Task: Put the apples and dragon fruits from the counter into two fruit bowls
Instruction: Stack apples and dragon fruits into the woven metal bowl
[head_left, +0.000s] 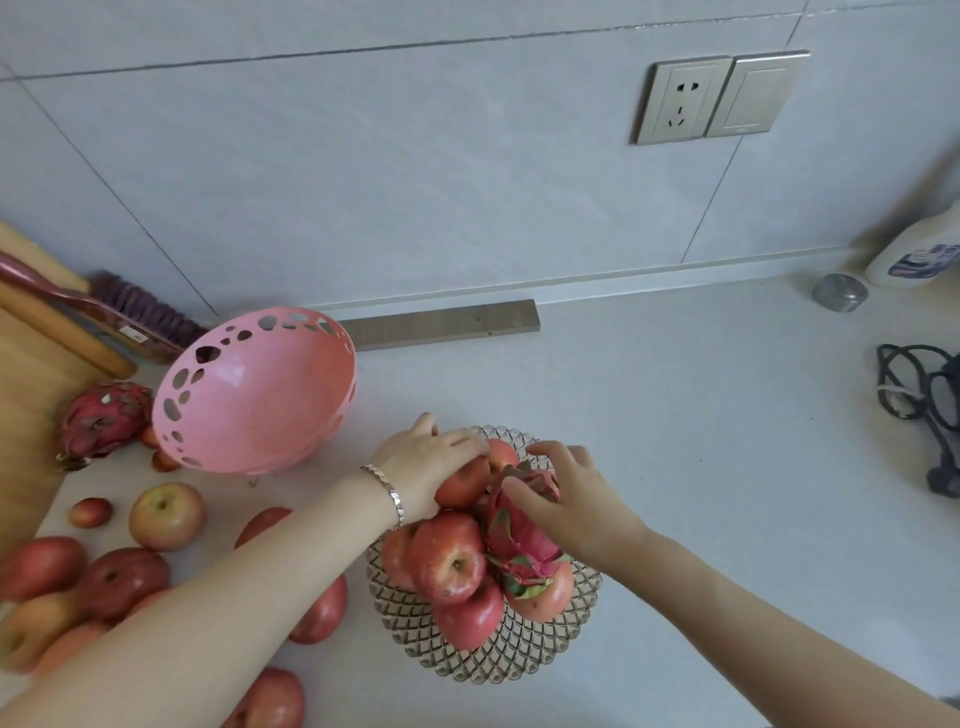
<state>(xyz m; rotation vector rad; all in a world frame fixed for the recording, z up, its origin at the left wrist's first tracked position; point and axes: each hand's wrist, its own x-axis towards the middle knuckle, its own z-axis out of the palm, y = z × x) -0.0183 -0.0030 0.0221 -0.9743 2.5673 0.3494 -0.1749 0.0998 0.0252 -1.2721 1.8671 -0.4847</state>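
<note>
At centre near, your glass bowl (493, 660) carries piled apples (449, 561) and one dragon fruit (519, 535). Your left hand (431, 457) clasps an apple (464, 480) at the bowl's far side. Your right hand (576, 499) curls its fingers on the dragon fruit's far tip. Left: pink bowl (260, 395) tilted, second dragon fruit (104, 415) beside it, loose apples (166, 514) nearer.

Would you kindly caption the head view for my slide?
Left hand grips a red apple, right hand holds a pink dragon fruit in the faceted glass bowl.
</note>
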